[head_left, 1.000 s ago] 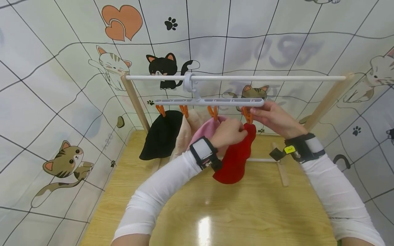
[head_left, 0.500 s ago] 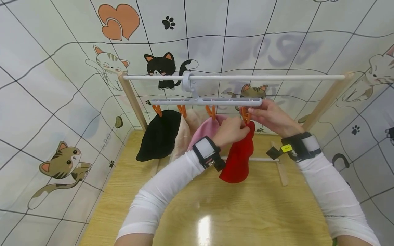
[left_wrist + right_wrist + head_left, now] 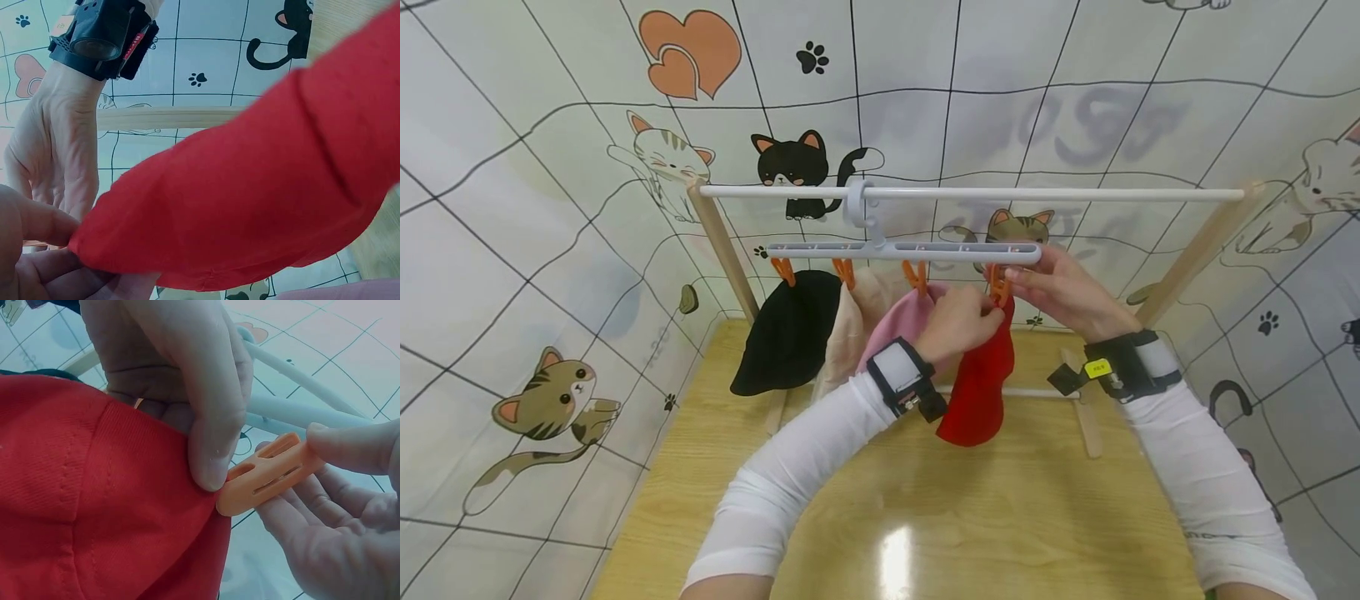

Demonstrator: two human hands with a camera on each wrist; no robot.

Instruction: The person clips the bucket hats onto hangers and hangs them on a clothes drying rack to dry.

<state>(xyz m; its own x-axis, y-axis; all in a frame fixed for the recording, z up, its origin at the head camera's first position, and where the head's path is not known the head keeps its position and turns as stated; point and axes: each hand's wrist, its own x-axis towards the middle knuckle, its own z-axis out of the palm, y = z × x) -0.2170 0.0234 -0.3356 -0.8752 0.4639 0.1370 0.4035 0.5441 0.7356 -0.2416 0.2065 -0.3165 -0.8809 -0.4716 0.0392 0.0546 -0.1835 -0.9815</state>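
Under the right end of the white plastic clip hanger (image 3: 902,249), the red fabric hat (image 3: 973,387) hangs. Left hand (image 3: 958,321) pinches its brim; right hand (image 3: 1060,287) squeezes the orange plastic clip (image 3: 269,472). Best feed brim deep before releasing.

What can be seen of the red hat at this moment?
The red hat is soft, stitched fabric with visible seams. It hangs down below the rightmost orange clip of the white hanger bar, above the wooden table. The left hand pinches its top edge at the clip, while the right hand holds the clip. A pink hat hangs just beside it.
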